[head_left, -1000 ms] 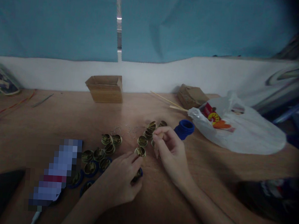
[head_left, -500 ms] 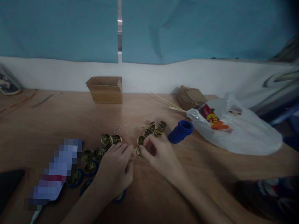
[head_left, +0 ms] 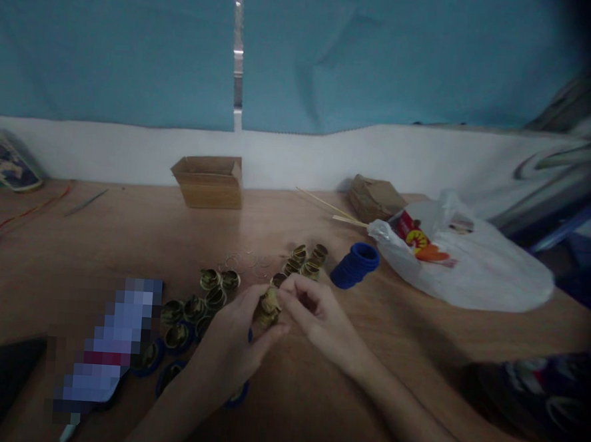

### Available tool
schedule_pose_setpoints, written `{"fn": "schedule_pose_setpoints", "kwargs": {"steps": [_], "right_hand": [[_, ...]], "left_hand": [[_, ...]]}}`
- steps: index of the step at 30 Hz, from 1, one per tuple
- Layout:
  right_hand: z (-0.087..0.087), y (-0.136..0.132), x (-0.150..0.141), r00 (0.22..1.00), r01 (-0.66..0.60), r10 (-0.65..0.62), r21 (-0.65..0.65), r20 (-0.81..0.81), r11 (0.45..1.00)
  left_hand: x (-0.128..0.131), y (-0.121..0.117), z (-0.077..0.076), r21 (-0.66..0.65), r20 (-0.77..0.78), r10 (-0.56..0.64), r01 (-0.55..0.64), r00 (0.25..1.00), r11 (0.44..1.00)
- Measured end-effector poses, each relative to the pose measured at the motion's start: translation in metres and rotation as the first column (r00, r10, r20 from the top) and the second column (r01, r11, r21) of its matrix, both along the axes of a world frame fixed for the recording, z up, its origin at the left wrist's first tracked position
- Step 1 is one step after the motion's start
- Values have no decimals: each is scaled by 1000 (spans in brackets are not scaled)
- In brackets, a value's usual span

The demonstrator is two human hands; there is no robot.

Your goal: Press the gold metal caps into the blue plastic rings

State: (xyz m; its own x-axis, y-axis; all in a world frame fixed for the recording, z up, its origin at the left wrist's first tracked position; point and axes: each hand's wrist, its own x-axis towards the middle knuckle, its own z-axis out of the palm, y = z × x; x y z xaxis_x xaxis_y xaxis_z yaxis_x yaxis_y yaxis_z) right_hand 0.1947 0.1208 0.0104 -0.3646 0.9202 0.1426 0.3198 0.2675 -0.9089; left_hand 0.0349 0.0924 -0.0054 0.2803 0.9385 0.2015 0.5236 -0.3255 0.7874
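Observation:
My left hand [head_left: 241, 334] grips a brass-coloured, cup-like metal part [head_left: 269, 307] between thumb and fingers, raised and tilted above the table. My right hand [head_left: 317, 319] is closed in a pinch with its fingertips at that part's upper right edge; what they pinch, if anything, is hidden. Several like metal parts [head_left: 210, 279] stand to the left of my left hand, some with blue rings [head_left: 147, 359] around them. Another group of metal parts [head_left: 311, 268] is just beyond my right hand. Thin wire rings [head_left: 233, 262] lie between the groups. A stack of blue rings [head_left: 355, 266] leans to the right.
A cardboard box [head_left: 212, 186] and a brown paper package [head_left: 374, 198] are by the wall. On the right are a white plastic bag [head_left: 487, 266], thin sticks [head_left: 321, 206] and a dark bottle [head_left: 530, 395]. A phone [head_left: 112, 343] with a cable lies at left.
My left hand has turned and now holds a brass-coloured metal part up in view. The right hand stays close by, its fingertips now at the part. The view has tilted slightly up.

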Motion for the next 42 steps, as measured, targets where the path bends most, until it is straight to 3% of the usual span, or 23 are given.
{"fn": "schedule_pose_setpoints", "kwargs": {"steps": [2,4,5,7,9,10,11,13,16,18,21,24,26,28,30,32,35,42], "right_hand": [[3,-1,1,1000,8,-8,57,4,998],[6,-1,5,989,91,-120,279,89,956],[8,1,8,967,137,-216,434,138,890],[13,7,19,876,195,-444,703,190,684],[19,16,36,737,238,-649,825,191,513],[22,21,45,666,269,-719,836,198,479],[24,27,54,602,293,-766,830,226,475],[26,36,70,525,319,-794,794,307,518],[24,44,82,520,328,-755,723,400,609],[21,46,84,515,318,-748,717,419,620],[19,47,85,535,299,-744,734,400,610],[23,46,82,592,324,-757,778,278,539],[26,40,73,647,363,-747,802,149,475],[26,28,58,738,386,-673,796,37,467],[23,14,38,860,333,-509,781,-22,529],[17,0,18,955,179,-295,763,16,621],[5,-12,-1,991,-38,-67,740,112,672],[-9,-9,-1,990,-44,-47,599,135,800]], "left_hand": [[1,0,3,-49,103,13,-8,995,999],[2,0,5,-54,143,57,-49,988,997],[3,-1,6,-49,152,78,-71,985,996],[4,-2,6,-40,161,98,-92,982,995],[4,-3,6,-34,164,93,-88,982,995],[5,-3,6,-32,164,87,-83,983,996],[5,-3,6,-35,169,84,-79,982,996],[5,-2,5,-59,197,89,-79,976,995],[5,-1,5,-135,229,119,-90,966,987],[5,-1,5,-166,221,143,-108,965,980],[4,0,4,-189,237,153,-109,959,976],[4,0,-1,-208,341,135,-65,930,976],[6,1,-5,-228,428,121,-23,896,973],[7,3,-9,-265,509,120,22,852,964],[8,4,-9,-317,581,139,66,802,946],[7,5,-7,-348,632,150,106,761,932],[5,6,-1,-333,657,132,129,742,934],[4,3,6,-363,706,151,170,692,916]]}}
